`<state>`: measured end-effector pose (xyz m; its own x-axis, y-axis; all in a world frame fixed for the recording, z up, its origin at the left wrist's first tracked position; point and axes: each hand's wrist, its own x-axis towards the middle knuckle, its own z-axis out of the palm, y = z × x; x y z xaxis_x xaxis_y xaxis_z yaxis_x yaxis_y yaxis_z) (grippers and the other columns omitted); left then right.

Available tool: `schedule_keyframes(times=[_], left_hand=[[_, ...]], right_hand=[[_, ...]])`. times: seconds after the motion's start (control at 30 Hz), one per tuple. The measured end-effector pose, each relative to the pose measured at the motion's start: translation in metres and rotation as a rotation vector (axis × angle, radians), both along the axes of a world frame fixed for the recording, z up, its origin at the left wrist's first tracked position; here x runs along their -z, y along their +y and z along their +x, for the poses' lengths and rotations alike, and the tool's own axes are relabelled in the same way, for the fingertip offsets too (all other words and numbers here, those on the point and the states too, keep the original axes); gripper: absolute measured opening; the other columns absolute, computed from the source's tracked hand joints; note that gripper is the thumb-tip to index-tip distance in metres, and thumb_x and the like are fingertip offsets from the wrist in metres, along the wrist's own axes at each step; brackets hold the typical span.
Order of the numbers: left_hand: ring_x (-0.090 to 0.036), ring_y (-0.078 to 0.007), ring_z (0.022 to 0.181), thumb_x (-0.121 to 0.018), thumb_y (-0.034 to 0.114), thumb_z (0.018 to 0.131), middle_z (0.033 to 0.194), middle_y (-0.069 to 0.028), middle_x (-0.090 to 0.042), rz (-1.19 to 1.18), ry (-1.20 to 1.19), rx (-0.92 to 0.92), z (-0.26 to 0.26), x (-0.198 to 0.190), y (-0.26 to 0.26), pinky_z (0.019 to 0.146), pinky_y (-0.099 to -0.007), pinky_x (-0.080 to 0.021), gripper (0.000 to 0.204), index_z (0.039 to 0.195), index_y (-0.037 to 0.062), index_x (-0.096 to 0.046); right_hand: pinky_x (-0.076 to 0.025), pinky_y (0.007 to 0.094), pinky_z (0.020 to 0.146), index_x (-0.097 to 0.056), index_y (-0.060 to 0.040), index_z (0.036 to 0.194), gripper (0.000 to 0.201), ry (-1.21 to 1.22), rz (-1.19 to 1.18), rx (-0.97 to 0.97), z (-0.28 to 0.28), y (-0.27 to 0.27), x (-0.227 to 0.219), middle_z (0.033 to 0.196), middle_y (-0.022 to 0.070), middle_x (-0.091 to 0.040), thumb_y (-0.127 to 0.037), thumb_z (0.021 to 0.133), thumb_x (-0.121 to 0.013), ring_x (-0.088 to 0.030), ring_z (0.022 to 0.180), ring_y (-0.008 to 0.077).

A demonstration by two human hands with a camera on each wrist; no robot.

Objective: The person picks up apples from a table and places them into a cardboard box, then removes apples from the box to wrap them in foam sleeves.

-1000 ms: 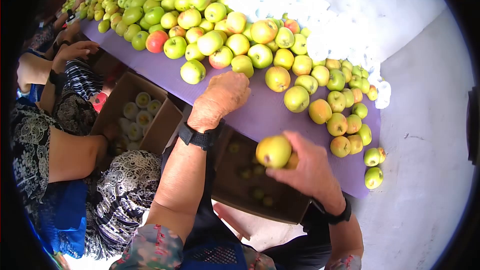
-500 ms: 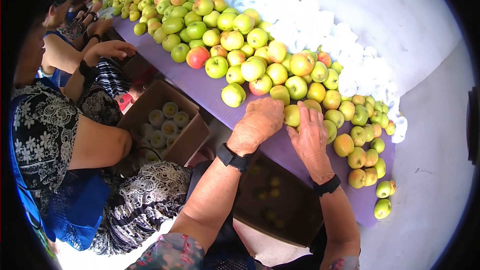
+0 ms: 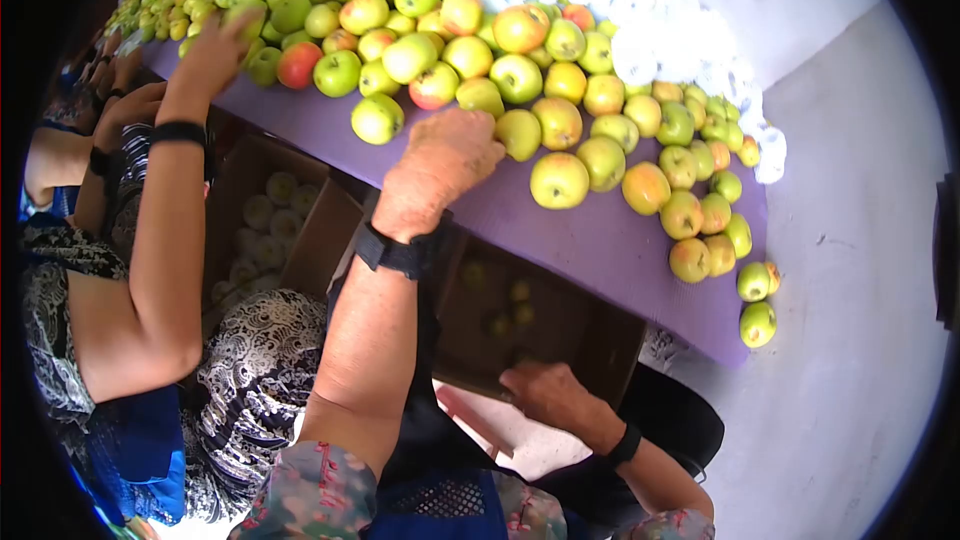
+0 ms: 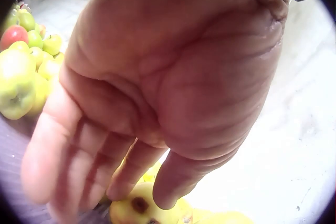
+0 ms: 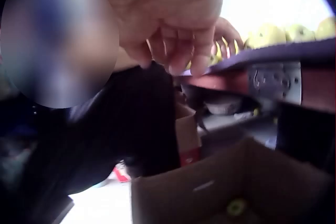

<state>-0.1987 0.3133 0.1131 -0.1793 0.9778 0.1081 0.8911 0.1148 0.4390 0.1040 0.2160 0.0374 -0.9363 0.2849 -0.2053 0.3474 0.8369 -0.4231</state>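
My left hand (image 3: 448, 165) hovers at the front of the apple pile, beside a yellow-green apple (image 3: 518, 135). In the left wrist view its palm faces the camera, fingers loosely extended, with the thumb tip overlapping an apple with a brown stem hollow (image 4: 139, 205). Nothing is gripped there. Low by my lap, my right hand (image 3: 560, 400) hangs at the near edge of a cardboard box (image 3: 590, 340) with several apples in it. The right wrist view shows its fingers (image 5: 181, 56) loosely bent and empty. Another apple (image 3: 560, 180) sits foremost on the purple tabletop (image 3: 620, 260).
White foam nets (image 3: 640, 40) are heaped behind the apples. At left, a neighbour's hand (image 3: 215, 50) reaches over the pile. Between us stands another box (image 3: 325, 230) holding net-wrapped fruit. A pale wall (image 3: 840, 240) lies to the right.
My right hand, holding apples a second ago, set them down beside my left hand and has withdrawn empty toward my lap. Two more apples lie on the tabletop. The neighbour's arm has reached onto the pile.
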Motion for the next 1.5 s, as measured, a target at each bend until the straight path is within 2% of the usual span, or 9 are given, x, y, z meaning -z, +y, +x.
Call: schedule_keyframes(times=[0.1, 0.17, 0.23, 0.67, 0.77, 0.87, 1.13, 1.4, 1.5], left_hand=[[-0.067, -0.0359, 0.084, -0.058, 0.029, 0.084, 0.085, -0.0197, -0.069, 0.196, 0.005, 0.059, -0.004, 0.012, -0.004, 0.071, -0.046, -0.052, 0.031, 0.09, 0.0012, -0.069], [-0.064, -0.0336, 0.08, -0.061, 0.034, 0.086, 0.084, -0.0153, -0.067, 0.034, 0.01, 0.079, -0.011, 0.02, 0.011, 0.07, -0.0413, -0.051, 0.036, 0.104, 0.0036, -0.066], [-0.063, -0.027, 0.072, -0.059, 0.032, 0.089, 0.08, -0.0124, -0.066, 0.12, -0.058, 0.112, -0.012, 0.02, 0.009, 0.066, -0.037, -0.05, 0.035, 0.108, 0.003, -0.065], [-0.061, -0.034, 0.089, -0.062, 0.028, 0.086, 0.089, -0.0192, -0.066, 0.003, -0.027, 0.048, 0.001, -0.007, -0.003, 0.077, -0.0409, -0.048, 0.031, 0.098, -0.0001, -0.065], [-0.062, -0.0332, 0.089, -0.062, 0.028, 0.086, 0.091, -0.0185, -0.066, -0.047, -0.051, 0.039, 0.001, -0.007, 0.002, 0.077, -0.0398, -0.048, 0.03, 0.099, 0.0006, -0.065], [-0.062, -0.0324, 0.089, -0.062, 0.026, 0.086, 0.092, -0.0183, -0.066, -0.054, -0.062, 0.056, 0.003, -0.008, 0.003, 0.078, -0.04, -0.049, 0.029, 0.1, 0.0008, -0.065], [-0.061, -0.017, 0.071, -0.058, 0.032, 0.091, 0.078, -0.0095, -0.065, -0.023, -0.044, 0.114, -0.013, 0.007, 0.007, 0.065, -0.0311, -0.049, 0.036, 0.111, 0.0022, -0.064], [-0.064, -0.0163, 0.075, -0.061, 0.029, 0.092, 0.086, -0.0099, -0.069, 0.076, 0.027, -0.195, 0.001, -0.007, 0.007, 0.07, -0.0294, -0.05, 0.034, 0.109, 0.0006, -0.066], [-0.066, -0.026, 0.07, -0.062, 0.026, 0.091, 0.078, -0.0147, -0.068, 0.266, -0.137, -0.269, 0.005, -0.007, 0.007, 0.066, -0.035, -0.052, 0.024, 0.101, 0.0047, -0.069]], right_hand=[[-0.052, 0.0445, 0.057, -0.067, -0.0117, 0.074, 0.018, -0.377, 0.069, -0.015, 0.048, 0.017, 0.049, 0.076, 0.0123, -0.066, -0.028, 0.082, -0.063, -0.065, 0.07, 0.034], [-0.052, 0.0481, 0.075, -0.069, -0.013, 0.102, 0.026, -0.054, 0.485, 0.118, 0.096, 0.022, 0.099, 0.077, 0.0142, -0.066, -0.029, 0.084, -0.06, -0.066, 0.079, 0.0332], [-0.052, 0.0476, 0.082, -0.064, -0.0119, 0.116, 0.037, -0.593, 0.189, 0.347, 0.09, 0.049, 0.105, 0.091, 0.0168, -0.068, -0.029, 0.083, -0.061, -0.066, 0.09, 0.0316], [-0.04, 0.0409, 0.108, -0.04, -0.0082, 0.144, 0.056, -0.516, -0.403, 0.654, 0.073, 0.086, 0.186, 0.144, 0.0192, -0.044, -0.007, 0.089, -0.051, -0.046, 0.13, 0.0335], [-0.045, 0.0428, 0.101, -0.047, -0.0065, 0.134, 0.043, -0.239, -0.329, 0.67, 0.086, 0.084, 0.271, 0.133, 0.021, -0.05, -0.009, 0.091, -0.049, -0.053, 0.12, 0.0352], [-0.052, 0.0439, 0.089, -0.063, -0.0031, 0.115, 0.031, -0.067, -0.047, 0.669, 0.043, 0.082, 0.243, 0.108, 0.0224, -0.066, -0.018, 0.09, -0.053, -0.064, 0.103, 0.0358], [-0.052, 0.0439, 0.089, -0.06, -0.0048, 0.119, 0.033, -0.139, -0.188, 0.654, 0.019, 0.103, 0.29, 0.109, 0.0221, -0.065, -0.019, 0.089, -0.055, -0.064, 0.103, 0.0356], [-0.052, 0.0439, 0.088, -0.057, -0.0065, 0.122, 0.036, -0.22, -0.278, 0.626, 0.027, 0.106, 0.318, 0.109, 0.0218, -0.064, -0.02, 0.088, -0.057, -0.063, 0.103, 0.0354], [-0.052, 0.0439, 0.088, -0.056, -0.0072, 0.123, 0.038, -0.233, -0.303, 0.627, 0.033, 0.101, 0.323, 0.11, 0.0216, -0.064, -0.02, 0.088, -0.058, -0.063, 0.103, 0.0354]])
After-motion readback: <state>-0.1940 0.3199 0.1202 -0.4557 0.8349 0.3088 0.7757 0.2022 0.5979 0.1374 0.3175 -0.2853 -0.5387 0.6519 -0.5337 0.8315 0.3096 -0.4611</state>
